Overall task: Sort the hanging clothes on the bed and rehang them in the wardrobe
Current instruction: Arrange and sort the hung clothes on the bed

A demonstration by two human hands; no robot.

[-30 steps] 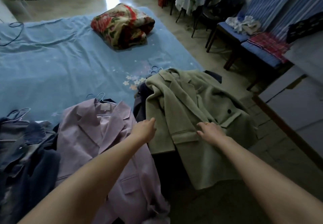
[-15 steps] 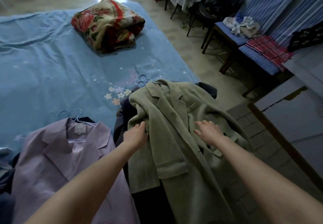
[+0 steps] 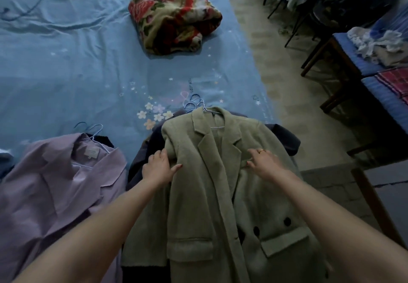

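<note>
A green coat (image 3: 212,185) on a wire hanger lies front-up at the near right corner of the blue bed (image 3: 77,73), on top of dark garments (image 3: 284,138). My left hand (image 3: 159,169) holds the coat's left shoulder and sleeve, thumb on the front, fingers round the edge. My right hand (image 3: 263,163), with a ring, rests flat on the coat's right chest beside the lapel. A lilac jacket (image 3: 59,190) on its hanger lies to the left of the coat.
A folded floral blanket (image 3: 174,15) sits farther up the bed. Blue-cushioned wooden chairs (image 3: 362,68) with loose cloth stand at right across a strip of floor. A dark chair and a covered table are at the top right. A cord lies at the bed's far left.
Both hands slid up the green coat from its pocket area to the shoulder and chest. The view moved closer and rightward, so the denim pile at left dropped out of sight.
</note>
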